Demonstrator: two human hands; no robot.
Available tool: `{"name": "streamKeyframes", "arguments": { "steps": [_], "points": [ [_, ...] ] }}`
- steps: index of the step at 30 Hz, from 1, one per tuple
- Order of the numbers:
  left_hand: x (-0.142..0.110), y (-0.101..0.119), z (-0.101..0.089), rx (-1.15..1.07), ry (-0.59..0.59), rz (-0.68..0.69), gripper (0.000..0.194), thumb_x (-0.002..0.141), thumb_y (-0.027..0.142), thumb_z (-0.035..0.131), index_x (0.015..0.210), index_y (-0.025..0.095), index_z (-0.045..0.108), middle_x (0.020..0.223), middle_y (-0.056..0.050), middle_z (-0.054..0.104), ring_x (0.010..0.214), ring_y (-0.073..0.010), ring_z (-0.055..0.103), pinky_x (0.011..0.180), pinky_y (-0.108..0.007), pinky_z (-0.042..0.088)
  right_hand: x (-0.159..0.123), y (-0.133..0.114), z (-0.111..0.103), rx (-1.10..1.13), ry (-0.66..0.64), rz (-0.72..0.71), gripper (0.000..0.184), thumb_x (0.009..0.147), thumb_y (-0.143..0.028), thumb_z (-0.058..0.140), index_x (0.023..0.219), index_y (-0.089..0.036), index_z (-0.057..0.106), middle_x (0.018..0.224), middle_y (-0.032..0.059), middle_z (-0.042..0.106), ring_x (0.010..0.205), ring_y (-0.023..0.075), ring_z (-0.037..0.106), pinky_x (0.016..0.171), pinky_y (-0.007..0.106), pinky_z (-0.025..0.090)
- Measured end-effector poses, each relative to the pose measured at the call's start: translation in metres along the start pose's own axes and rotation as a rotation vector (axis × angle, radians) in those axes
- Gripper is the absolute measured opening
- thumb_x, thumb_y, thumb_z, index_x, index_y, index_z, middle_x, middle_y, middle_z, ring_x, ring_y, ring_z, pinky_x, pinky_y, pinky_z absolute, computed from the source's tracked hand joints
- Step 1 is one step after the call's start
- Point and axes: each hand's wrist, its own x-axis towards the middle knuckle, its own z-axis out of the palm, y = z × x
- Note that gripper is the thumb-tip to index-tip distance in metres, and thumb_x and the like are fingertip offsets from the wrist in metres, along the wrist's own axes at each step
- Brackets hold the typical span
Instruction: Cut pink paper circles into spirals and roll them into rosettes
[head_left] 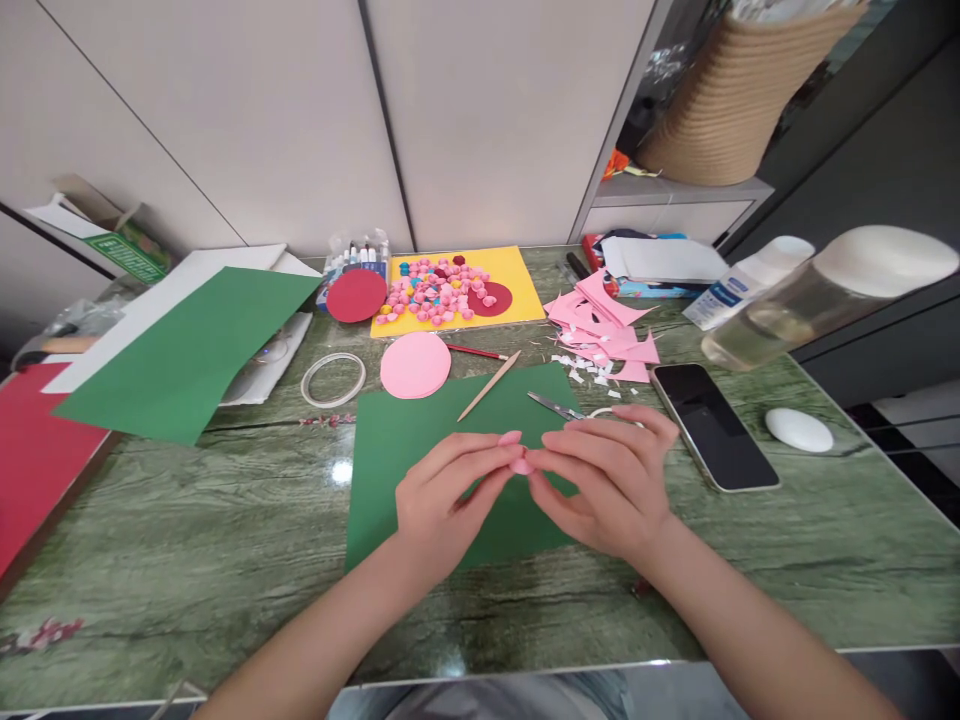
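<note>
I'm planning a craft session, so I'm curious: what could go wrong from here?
The small pink piece at the fingertips of the left hand and right hand could get crumpled, being so small.

The scissors lie just beyond the right hand, so it might knock them.

The loose white scraps beside the pink offcuts could scatter if brushed.

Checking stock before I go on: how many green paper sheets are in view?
2: the left green sheet, lying over white paper, and the central green sheet, lying on the table beneath the left hand and right hand. Others may be hidden underneath.
</note>
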Motion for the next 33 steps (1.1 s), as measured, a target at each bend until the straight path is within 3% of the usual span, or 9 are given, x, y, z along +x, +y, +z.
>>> {"name": "streamKeyframes", "arguments": {
  "steps": [5,14,22,28,33],
  "points": [
    [-0.0024,0.0011,0.0027,-0.125,0.008,-0.164,0.030,0.073,0.004,0.066,0.096,0.023,0.069,0.094,-0.002,0.072,0.085,-0.0128,0.067,0.076,-0.023,0.055,0.0008,0.0004,0.0009,0.035,0.012,0.035,0.014,0.072,-0.021,0.071,0.083,-0.025,0.063,0.070,-0.0032,0.069,0.070,0.0161,0.061,0.079,0.040,0.041],
    [-0.0047,0.0004,0.0049,-0.284,0.019,-0.275,0.036,0.071,0.001,0.066,0.095,0.027,0.070,0.091,0.000,0.072,0.085,-0.0137,0.066,0.076,-0.026,0.054,0.0008,-0.0001,0.0010,0.076,0.007,0.055,0.014,0.073,-0.019,0.069,0.084,-0.026,0.063,0.072,-0.0042,0.068,0.070,0.0147,0.061,0.080,0.038,0.041],
    [-0.0043,-0.0001,0.0057,-0.376,0.019,-0.401,0.028,0.071,0.006,0.068,0.091,0.026,0.072,0.089,-0.003,0.072,0.085,-0.0159,0.066,0.077,-0.028,0.055,0.0001,0.0036,0.0021,0.184,-0.025,0.076,0.018,0.072,-0.016,0.071,0.086,-0.024,0.064,0.077,-0.0017,0.066,0.074,0.0151,0.061,0.076,0.035,0.046],
    [-0.0019,-0.0013,0.0037,-0.441,-0.016,-0.387,0.027,0.070,0.009,0.069,0.094,0.023,0.071,0.092,-0.006,0.072,0.085,-0.0173,0.066,0.078,-0.030,0.056,-0.0009,0.0058,0.0031,0.259,-0.053,0.117,0.015,0.075,-0.017,0.069,0.087,-0.025,0.063,0.081,-0.0004,0.064,0.075,0.0157,0.061,0.072,0.034,0.048],
    [-0.0016,-0.0010,-0.0005,-0.528,-0.069,-0.365,0.026,0.077,0.012,0.061,0.101,0.021,0.068,0.096,-0.009,0.070,0.089,-0.0185,0.065,0.077,-0.031,0.056,-0.0008,0.0055,0.0034,0.274,-0.050,0.116,0.017,0.074,-0.014,0.071,0.086,-0.023,0.063,0.081,0.0009,0.064,0.076,0.0166,0.061,0.072,0.035,0.047]
  ]
}}
